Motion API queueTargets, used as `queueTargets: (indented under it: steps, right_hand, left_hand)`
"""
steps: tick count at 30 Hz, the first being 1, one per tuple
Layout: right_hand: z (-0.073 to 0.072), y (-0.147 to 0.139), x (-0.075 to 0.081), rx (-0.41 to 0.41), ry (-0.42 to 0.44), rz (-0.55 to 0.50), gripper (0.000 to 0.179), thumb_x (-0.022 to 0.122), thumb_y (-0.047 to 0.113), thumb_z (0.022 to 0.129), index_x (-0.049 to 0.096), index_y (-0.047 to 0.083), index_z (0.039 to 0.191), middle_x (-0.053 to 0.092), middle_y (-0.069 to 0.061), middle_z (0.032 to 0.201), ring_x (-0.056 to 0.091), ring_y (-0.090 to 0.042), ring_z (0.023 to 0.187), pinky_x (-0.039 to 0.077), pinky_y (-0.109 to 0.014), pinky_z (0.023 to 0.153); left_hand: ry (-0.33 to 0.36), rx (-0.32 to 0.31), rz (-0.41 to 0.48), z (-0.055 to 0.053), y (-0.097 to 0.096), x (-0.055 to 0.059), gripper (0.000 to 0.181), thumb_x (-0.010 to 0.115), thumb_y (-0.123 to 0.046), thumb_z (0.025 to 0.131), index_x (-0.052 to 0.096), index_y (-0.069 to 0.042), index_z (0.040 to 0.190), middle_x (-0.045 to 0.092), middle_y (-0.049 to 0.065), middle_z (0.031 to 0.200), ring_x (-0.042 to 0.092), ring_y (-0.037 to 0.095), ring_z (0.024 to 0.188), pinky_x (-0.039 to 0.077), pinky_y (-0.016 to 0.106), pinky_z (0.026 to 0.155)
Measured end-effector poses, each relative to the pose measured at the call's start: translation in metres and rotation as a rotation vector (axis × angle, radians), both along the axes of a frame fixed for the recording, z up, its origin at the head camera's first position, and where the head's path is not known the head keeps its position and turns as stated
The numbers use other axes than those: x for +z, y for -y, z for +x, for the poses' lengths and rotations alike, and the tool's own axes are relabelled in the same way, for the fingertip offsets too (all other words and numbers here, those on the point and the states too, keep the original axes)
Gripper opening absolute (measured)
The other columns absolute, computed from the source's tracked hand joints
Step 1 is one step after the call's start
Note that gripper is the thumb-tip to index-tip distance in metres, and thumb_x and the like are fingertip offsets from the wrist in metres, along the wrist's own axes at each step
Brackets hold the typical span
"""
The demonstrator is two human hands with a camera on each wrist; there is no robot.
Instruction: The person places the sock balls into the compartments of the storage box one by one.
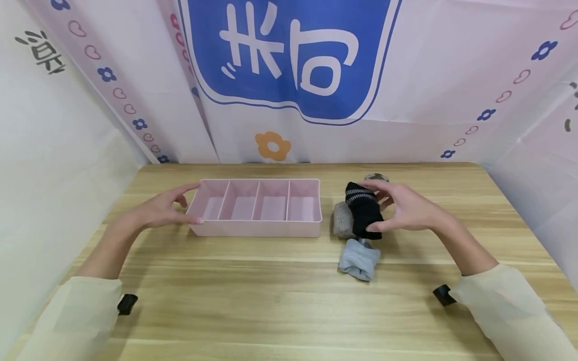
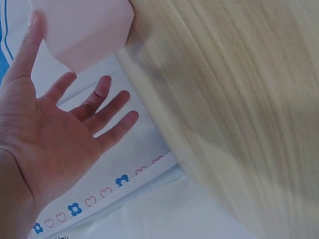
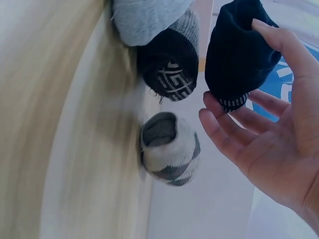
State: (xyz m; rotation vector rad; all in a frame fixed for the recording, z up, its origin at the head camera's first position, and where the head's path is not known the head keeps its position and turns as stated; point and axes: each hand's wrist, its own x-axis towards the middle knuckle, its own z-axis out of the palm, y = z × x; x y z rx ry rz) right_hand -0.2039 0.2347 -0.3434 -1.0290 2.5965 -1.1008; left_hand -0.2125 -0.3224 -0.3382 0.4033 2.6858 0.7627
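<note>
My left hand (image 1: 162,208) is at the left end of a pink four-part box (image 1: 255,229), its thumb on the front rim and index finger at the back corner. In the left wrist view its fingers are spread and fairly straight. My right hand (image 1: 408,206) holds a rolled black sock (image 3: 237,55) between thumb and fingers, raised above the table in the right wrist view. Close beside it are a grey-brown rolled sock (image 1: 343,220), a light grey folded sock (image 1: 359,259) in front, and a beige patterned sock (image 3: 172,149) behind, mostly hidden in the head view.
All of this stands on a wood-grain table (image 1: 271,301). A printed cloth (image 1: 406,135) hangs along its back edge, with white side walls left and right. The box compartments show bare floors. Black clips (image 1: 128,304) sit near both sleeves.
</note>
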Motion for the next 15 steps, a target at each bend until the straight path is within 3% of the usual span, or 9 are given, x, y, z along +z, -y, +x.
queueTargets:
  steps: [8, 15]
  right_hand:
    - [-0.006, 0.022, 0.012, 0.028, 0.045, -0.034, 0.089, 0.089, 0.017, 0.078, 0.044, -0.004, 0.152, 0.063, -0.016, 0.129, 0.064, -0.027, 0.109, 0.058, -0.039, 0.088]
    - [-0.008, 0.049, 0.02, 0.075, 0.052, -0.033, 0.091, 0.09, 0.02, 0.077, 0.044, -0.001, 0.153, 0.058, -0.018, 0.141, 0.062, -0.031, 0.113, 0.057, -0.044, 0.09]
  left_hand:
    - [-0.002, 0.014, 0.042, 0.002, 0.004, -0.005, 0.101, 0.083, -0.032, 0.088, 0.022, -0.006, 0.164, 0.053, 0.024, 0.119, 0.055, 0.035, 0.104, 0.045, 0.041, 0.081]
    - [0.033, 0.035, 0.087, 0.0, 0.004, -0.008, 0.1, 0.081, -0.029, 0.089, 0.02, -0.008, 0.164, 0.05, 0.026, 0.124, 0.05, 0.039, 0.114, 0.044, 0.048, 0.089]
